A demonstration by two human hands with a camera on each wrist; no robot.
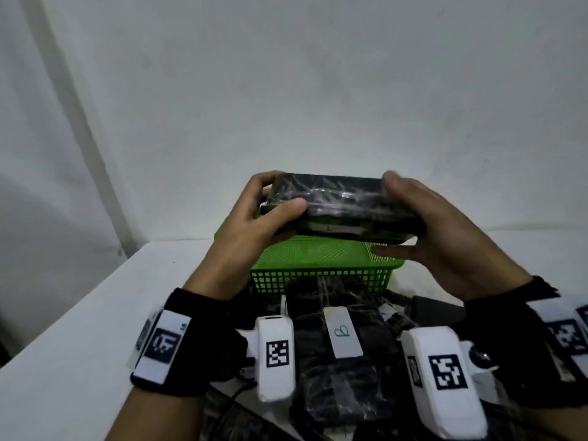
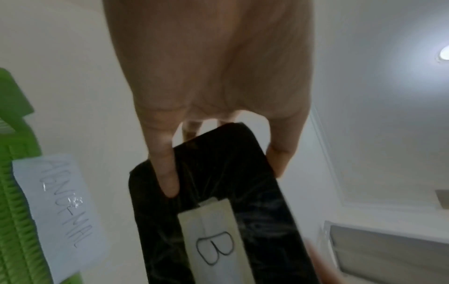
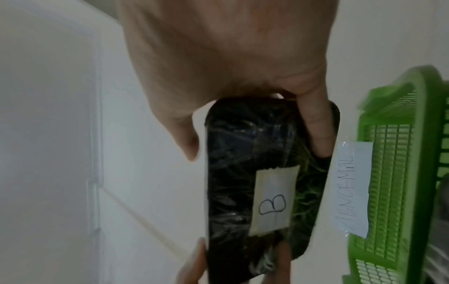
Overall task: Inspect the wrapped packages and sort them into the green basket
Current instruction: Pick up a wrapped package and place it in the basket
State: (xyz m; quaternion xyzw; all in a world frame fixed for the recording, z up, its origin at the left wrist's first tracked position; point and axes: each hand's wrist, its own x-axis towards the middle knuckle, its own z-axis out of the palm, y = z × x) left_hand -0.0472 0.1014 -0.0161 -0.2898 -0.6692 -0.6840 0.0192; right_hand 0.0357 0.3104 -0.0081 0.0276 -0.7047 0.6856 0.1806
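Above the green basket [image 1: 321, 265], a black wrapped pkg [image 1: 337, 205] labelled "B" is held level, long axis running left-right. Left hand [image 1: 254, 218] and right hand [image 1: 445, 230] each clasp one end, equally near. Basket sits directly below; drop looks straight down.

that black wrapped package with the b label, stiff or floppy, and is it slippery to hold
Probably stiff: the wrapped package spans flat between the left hand and right hand without sagging. Possibly slippery, since its film wrap looks glossy and wrinkled. Both hands grip its ends.
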